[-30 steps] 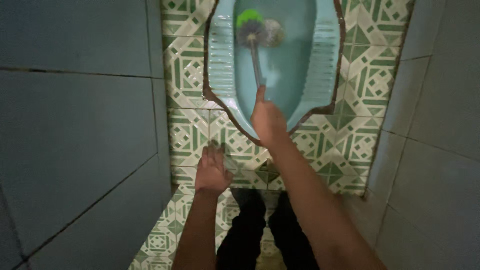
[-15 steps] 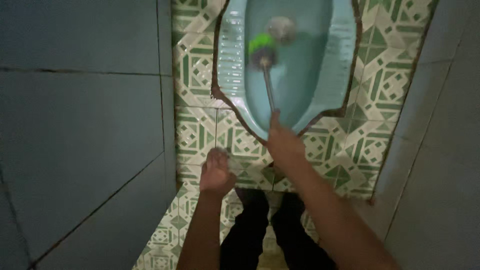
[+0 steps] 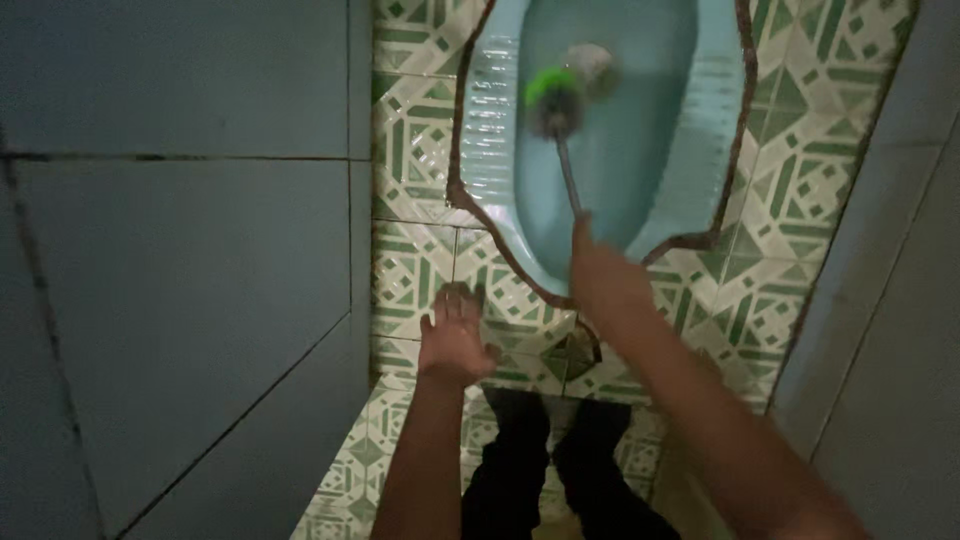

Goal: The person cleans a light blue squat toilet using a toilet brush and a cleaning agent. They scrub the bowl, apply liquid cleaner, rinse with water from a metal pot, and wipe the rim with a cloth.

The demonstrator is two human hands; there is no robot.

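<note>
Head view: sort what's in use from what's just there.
In use:
- right hand gripping the grey-handled toilet brush with green and dark bristles
- pale blue squat toilet pan, brush head inside

Just there:
- left hand, open, holding nothing
- green-and-white patterned floor tiles
- plain grey wall tiles

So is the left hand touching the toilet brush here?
Apart. The head view shows the left hand open over the patterned floor tiles, a clear stretch of tile away from the toilet brush, which only the right hand holds.

Pretty clearly a cramped home toilet stall: pale-blue squat pan (image 3: 640, 150) at 12 o'clock, green patterned floor tiles (image 3: 420, 270), grey tiled walls (image 3: 180, 280) either side.
</note>
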